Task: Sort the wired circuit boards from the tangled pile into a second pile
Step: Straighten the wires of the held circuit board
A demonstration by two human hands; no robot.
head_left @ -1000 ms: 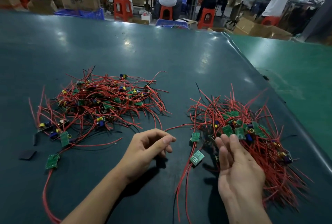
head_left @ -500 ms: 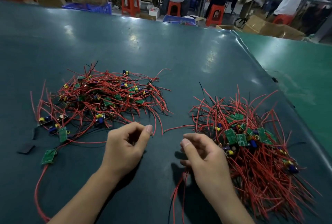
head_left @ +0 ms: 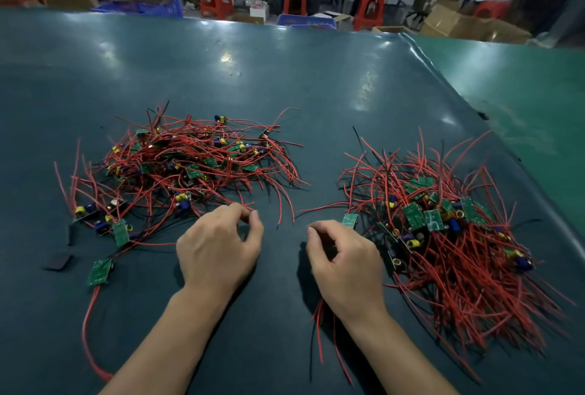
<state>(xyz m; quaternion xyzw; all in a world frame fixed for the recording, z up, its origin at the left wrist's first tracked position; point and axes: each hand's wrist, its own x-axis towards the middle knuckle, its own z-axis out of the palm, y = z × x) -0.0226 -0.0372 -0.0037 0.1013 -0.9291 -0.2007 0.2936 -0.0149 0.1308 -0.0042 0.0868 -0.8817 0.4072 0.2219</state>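
Wired circuit boards lie in 2 heaps on the dark green table [head_left: 285, 84]. The left pile [head_left: 183, 166] is a loose tangle whose red leads run mostly left to right, with a few green boards trailing off its near-left edge; the nearest of these, a stray board [head_left: 100, 272], lies with its long axis running away from the viewer and its red lead curving back toward the near table edge. The right pile [head_left: 452, 236] is denser, its leads fanning toward the near right, green boards clustered at its middle.

The left hand [head_left: 218, 249] rests between the piles, fingers curled, thumb and forefinger meeting at a red lead end at the left pile's near edge. The right hand [head_left: 345, 261] is curled too, and red and black leads trail from under it toward the viewer; a small green board [head_left: 349, 220] sits just beyond its knuckles. Whether its fingers actually grip that board's leads cannot be told.
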